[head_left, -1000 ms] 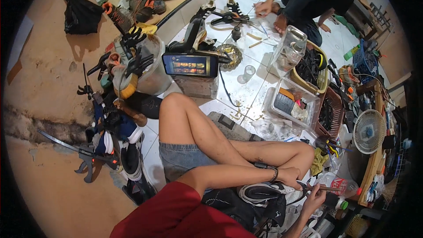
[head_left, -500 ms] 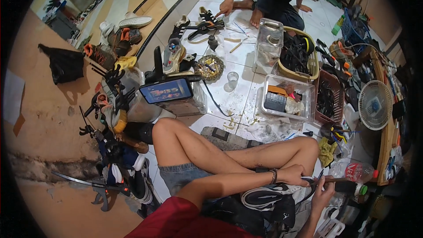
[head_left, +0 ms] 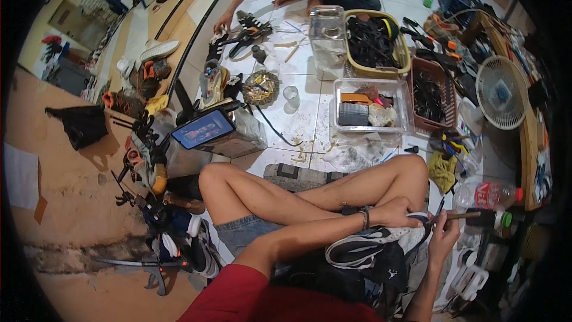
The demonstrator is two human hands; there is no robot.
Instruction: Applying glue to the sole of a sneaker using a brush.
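Note:
A grey, white and black sneaker lies across my lap, its opening toward me. My left hand is closed around the toe end of it. Beside the toe, my right hand pinches a slim tool with a brown wooden handle, which sticks out to the right. A thin dark blue piece rises by my right fingertips; whether it belongs to the tool I cannot tell. The tool's working end is hidden by fingers and shoe. Black cloth with a small white mark hangs at the sneaker's near side.
A phone stands on a holder left of my knees. Ahead are a clear plastic box, baskets, a glass and a full ashtray. A bottle and fan stand right. Another person's hand touches a far shoe.
The view has shifted, so the floor items sit further left and up. My hands stay at the sneaker's toe; the wooden handle shows more. The other person's hand has moved left to another shoe.

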